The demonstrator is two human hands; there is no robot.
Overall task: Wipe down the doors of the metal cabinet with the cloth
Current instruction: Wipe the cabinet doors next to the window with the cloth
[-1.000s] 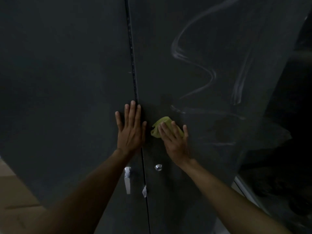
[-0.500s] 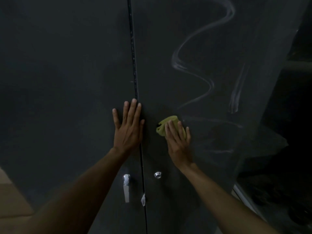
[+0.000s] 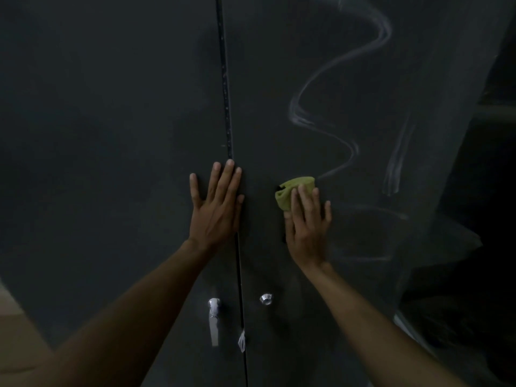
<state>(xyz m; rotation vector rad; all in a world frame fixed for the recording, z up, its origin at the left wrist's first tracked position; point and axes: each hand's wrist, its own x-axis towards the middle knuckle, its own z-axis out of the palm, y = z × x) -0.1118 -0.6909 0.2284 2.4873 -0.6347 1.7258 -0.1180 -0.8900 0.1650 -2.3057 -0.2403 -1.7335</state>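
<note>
L hand (image 3: 216, 203) flat on the left door (image 3: 111, 163), fingers at the seam. R hand (image 3: 307, 222) presses green cloth (image 3: 290, 191) on the right door (image 3: 321, 79). Pale streaks (image 3: 329, 129) above; handle (image 3: 214, 319) and lock (image 3: 266, 299) below.

Left hand (image 3: 216, 210) flat, right hand (image 3: 307, 227) flat

Your cloth (image 3: 293, 191) is yellow-green; the cabinet doors (image 3: 111, 135) are dark grey with pale wavy streaks (image 3: 329, 107), and the handle (image 3: 214, 319) and lock (image 3: 265, 298) are shiny silver.
</note>
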